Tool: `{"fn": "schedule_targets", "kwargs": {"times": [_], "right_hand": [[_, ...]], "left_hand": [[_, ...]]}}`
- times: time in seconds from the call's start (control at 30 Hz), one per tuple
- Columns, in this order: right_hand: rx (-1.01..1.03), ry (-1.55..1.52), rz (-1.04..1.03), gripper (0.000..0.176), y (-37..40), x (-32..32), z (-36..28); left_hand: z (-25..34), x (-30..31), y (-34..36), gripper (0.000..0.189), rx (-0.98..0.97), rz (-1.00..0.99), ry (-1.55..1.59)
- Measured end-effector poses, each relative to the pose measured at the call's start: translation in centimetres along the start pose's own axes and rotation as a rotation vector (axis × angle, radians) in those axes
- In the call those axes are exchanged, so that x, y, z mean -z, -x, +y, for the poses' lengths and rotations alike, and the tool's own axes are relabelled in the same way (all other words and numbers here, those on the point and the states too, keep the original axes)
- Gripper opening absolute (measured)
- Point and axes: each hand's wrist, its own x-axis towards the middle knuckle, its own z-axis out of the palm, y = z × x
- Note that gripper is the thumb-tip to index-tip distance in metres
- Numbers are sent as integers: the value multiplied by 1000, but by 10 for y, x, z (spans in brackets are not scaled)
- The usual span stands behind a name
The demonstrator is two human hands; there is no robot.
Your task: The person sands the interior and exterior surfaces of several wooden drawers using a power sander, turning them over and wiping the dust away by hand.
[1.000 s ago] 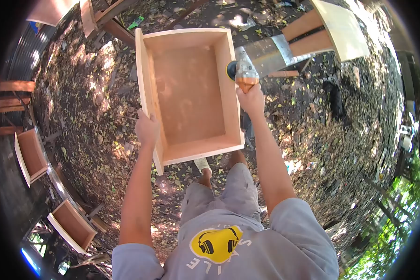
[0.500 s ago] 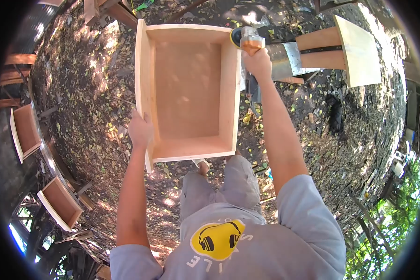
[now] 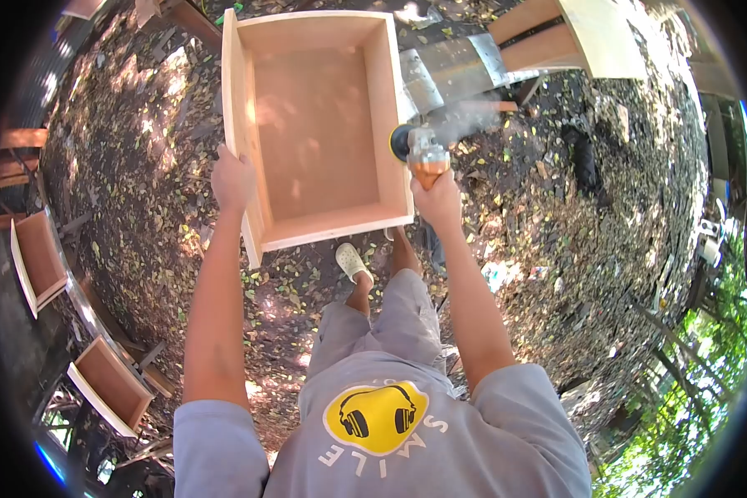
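Note:
A light wooden drawer (image 3: pixel 315 137) with a thin brown bottom panel is held up in front of me, its open top facing me. My left hand (image 3: pixel 234 178) is closed round the edge of its taller front panel (image 3: pixel 236 124), on the left. In my right hand (image 3: pixel 438 203) is an angle grinder (image 3: pixel 429 156) with an orange and silver body. Its yellow-edged disc (image 3: pixel 399 144) meets the outer face of the drawer's right side board (image 3: pixel 388 116). Pale dust (image 3: pixel 469 120) spreads to the right of the disc.
Another drawer (image 3: pixel 606 41) rests at the upper right beside a sheet-metal strip (image 3: pixel 456 70). Two more drawers (image 3: pixel 40 257) (image 3: pixel 112 386) stand along the left. Leaf-strewn ground (image 3: pixel 515 216) lies below, with my shoe (image 3: pixel 353 261) on it.
The grinder has come down from the far corner of the drawer's right side to about the lower middle, and dust now shows. The drawer sits higher and further left in view.

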Motion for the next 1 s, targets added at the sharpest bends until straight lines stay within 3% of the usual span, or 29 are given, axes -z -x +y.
{"fn": "schedule_targets", "kwargs": {"times": [0.27, 0.47, 0.7, 1.0], "right_hand": [[-166, -79, 13, 53, 127, -12, 59], [-172, -115, 2, 57, 166, -16, 91], [-110, -37, -14, 52, 107, -8, 56], [71, 9, 24, 50, -58, 1, -26]], "left_hand": [[9, 10, 1, 33, 19, -4, 18], [8, 9, -5, 35, 19, -8, 30], [5, 8, -3, 36, 9, 8, 13], [15, 17, 4, 52, 57, -44, -11]]}}
